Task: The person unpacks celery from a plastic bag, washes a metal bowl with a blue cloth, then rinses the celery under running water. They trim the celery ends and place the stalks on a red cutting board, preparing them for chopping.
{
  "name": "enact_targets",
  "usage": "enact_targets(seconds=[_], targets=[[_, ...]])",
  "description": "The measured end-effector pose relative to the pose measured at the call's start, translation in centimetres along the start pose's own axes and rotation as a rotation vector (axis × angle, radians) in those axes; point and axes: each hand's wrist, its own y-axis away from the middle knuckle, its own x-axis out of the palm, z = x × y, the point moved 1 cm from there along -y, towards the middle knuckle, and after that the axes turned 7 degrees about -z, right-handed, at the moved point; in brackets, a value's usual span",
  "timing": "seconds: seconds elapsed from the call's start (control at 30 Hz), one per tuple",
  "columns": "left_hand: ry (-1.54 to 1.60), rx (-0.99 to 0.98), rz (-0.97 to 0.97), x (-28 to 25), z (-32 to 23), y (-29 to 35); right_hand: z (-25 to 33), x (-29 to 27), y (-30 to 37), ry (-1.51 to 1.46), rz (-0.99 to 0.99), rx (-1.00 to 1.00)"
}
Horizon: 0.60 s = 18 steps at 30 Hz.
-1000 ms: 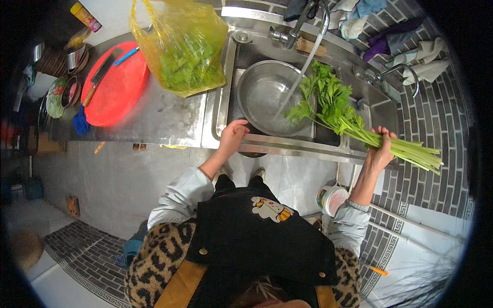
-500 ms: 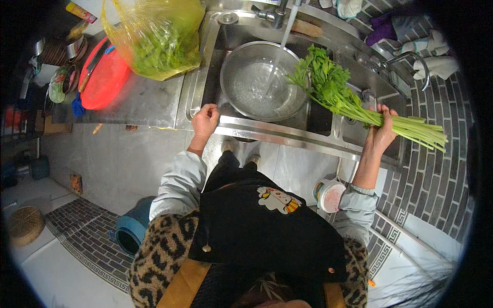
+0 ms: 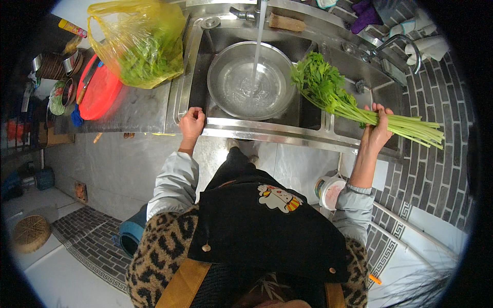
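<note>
My right hand [image 3: 377,126] is closed round the stalks of a bunch of celery [image 3: 354,107], held over the right-hand sink bowl. Its leaves point left, near the right rim of a round steel basin [image 3: 231,105]. The basin sits in the left sink bowl, and a stream of water [image 3: 257,56] falls into it from the tap. By the front left corner of the steel sink [image 3: 257,127], my left hand [image 3: 191,123] is curled into a loose fist, with nothing showing in it.
On the left counter are a yellow plastic bag [image 3: 138,46] of leafy greens and a red board [image 3: 102,90] with a knife [image 3: 88,79]. A second curved tap [image 3: 411,43] stands at the right. A white bucket [image 3: 331,192] is below the sink.
My view has shifted, so the sink and counter appear farther left. The celery leaves, which overlapped the basin's right rim, now lie farther right of it. Both hands keep their grip shape.
</note>
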Motion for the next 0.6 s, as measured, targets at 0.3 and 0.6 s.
enact_targets(seconds=[0.3,0.6], targets=[[-0.063,-0.034,0.012,-0.1,-0.8,0.1,-1.6,-0.1,-0.2,-0.010,0.028,0.040],[-0.065,0.033,0.012,0.1,-0.5,0.0,-0.9,-0.7,1.2,-0.020,-0.016,0.027]])
